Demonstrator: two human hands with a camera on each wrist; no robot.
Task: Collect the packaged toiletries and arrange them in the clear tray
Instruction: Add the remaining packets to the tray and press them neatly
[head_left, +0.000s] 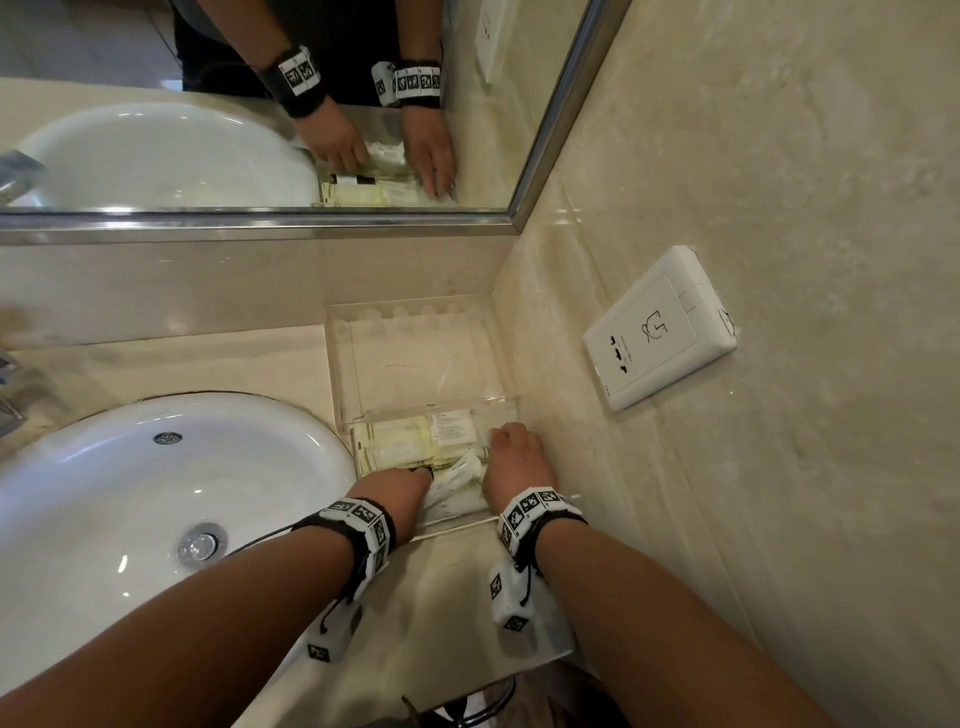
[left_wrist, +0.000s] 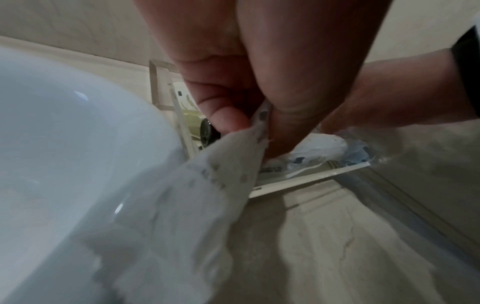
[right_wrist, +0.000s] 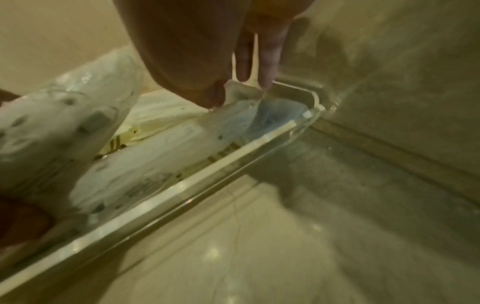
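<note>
A clear tray (head_left: 338, 374) stands on the counter in the corner by the wall; its far part is bare. Its near compartment holds yellowish packets (head_left: 395, 441) and a white-labelled packet (head_left: 451, 425). My left hand (head_left: 410, 480) pinches the end of a crinkled white packet (head_left: 453, 480) between thumb and fingers (left_wrist: 228, 119), over the tray's near left corner. The packet (left_wrist: 207, 185) hangs down toward the wrist. My right hand (head_left: 511, 441) reaches into the tray's right side. Its straight fingers (right_wrist: 269, 61) press on a packet with blue contents (right_wrist: 272, 115) near the tray's front wall (right_wrist: 182, 185).
A white sink basin (head_left: 156, 493) borders the tray on the left, with a faucet (head_left: 10, 384) at the far left edge. A mirror (head_left: 260, 104) hangs behind. The tiled wall on the right carries a white socket plate (head_left: 660, 327). Beige countertop (head_left: 457, 597) lies before the tray.
</note>
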